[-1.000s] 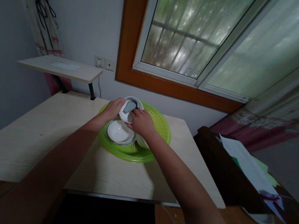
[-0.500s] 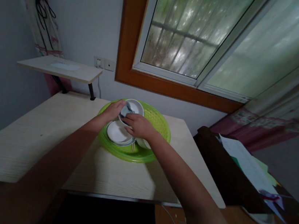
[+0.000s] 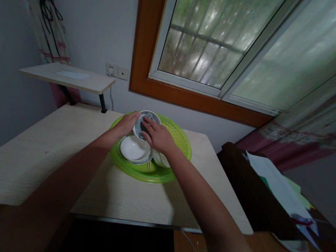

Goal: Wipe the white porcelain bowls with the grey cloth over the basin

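My left hand (image 3: 129, 123) is closed on the left rim of a white bowl (image 3: 156, 117), which is tilted toward me. Inside the bowl, a grey cloth (image 3: 141, 125) lies bunched under the fingers of my right hand (image 3: 160, 136), which press it against the inner wall. In front of them a white dish (image 3: 134, 148) rests on a slightly larger dish or plate, whose rim shows around it. Partly covered by my right hand and forearm, a stack of pale bowls (image 3: 160, 159) stands to the right. All of this is on or over a round green tray (image 3: 184, 142).
Chopsticks (image 3: 149, 165) lie in the tray between the dishes and bowls. The tray stands on a pale wooden table (image 3: 71, 130). A small raised shelf (image 3: 90, 80) stands at the back left. Papers (image 3: 275, 181) lie on a dark piece of furniture at the right.
My right hand has rubbed about inside the bowl, shifting and bunching the grey cloth. The bowl's tilt has changed a little. My left hand stays on the rim.
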`<state>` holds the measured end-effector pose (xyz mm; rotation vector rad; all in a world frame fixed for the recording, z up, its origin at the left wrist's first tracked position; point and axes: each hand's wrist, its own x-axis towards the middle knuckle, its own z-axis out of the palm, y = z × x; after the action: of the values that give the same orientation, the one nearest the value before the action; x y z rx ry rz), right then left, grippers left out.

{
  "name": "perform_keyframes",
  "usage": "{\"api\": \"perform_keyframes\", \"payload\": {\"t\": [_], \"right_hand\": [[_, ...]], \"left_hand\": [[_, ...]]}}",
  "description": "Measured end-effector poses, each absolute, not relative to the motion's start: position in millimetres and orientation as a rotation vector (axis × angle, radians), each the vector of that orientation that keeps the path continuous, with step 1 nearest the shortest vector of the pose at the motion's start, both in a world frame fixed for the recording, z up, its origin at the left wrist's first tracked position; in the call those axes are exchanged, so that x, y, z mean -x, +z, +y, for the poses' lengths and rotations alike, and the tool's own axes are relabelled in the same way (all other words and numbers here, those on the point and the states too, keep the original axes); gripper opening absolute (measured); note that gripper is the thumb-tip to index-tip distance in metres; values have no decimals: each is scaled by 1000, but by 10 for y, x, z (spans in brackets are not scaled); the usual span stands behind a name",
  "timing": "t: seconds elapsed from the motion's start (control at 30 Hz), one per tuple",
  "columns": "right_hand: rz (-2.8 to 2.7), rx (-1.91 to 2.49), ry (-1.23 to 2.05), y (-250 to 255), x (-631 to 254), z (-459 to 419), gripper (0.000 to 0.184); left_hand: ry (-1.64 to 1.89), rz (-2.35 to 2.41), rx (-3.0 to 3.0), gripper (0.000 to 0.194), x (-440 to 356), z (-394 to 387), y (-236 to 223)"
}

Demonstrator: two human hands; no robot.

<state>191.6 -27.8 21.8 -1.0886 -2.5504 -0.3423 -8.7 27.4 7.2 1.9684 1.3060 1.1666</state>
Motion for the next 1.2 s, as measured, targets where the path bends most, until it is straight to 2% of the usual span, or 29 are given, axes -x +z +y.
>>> {"api": "perform_keyframes", "payload": {"t": [0.17, 0.4, 0.7, 0.8, 0.93, 1.2], "right_hand": [[-2518, 1158, -436, 226, -1926, -289, 53], [-2553, 1003, -453, 234, -1916, -295, 52], [-2691, 810, -253, 126, -1912, -255, 48], [-2708, 740, -166, 129, -1913, -288, 53], [-2695, 707, -32, 131, -1916, -318, 69], [-2726, 724, -41, 53, -1914, -239, 76]], "left_hand": [[1151, 1332, -1952, 48, 73, 233, 110], [1157, 1348, -1971, 48, 91, 243, 106], [1158, 1362, -1990, 48, 118, 270, 69], [1168, 1371, -1976, 49, 120, 281, 59], [1182, 1389, -1964, 50, 127, 300, 48], [1158, 1393, -1985, 46, 123, 334, 35]]}}
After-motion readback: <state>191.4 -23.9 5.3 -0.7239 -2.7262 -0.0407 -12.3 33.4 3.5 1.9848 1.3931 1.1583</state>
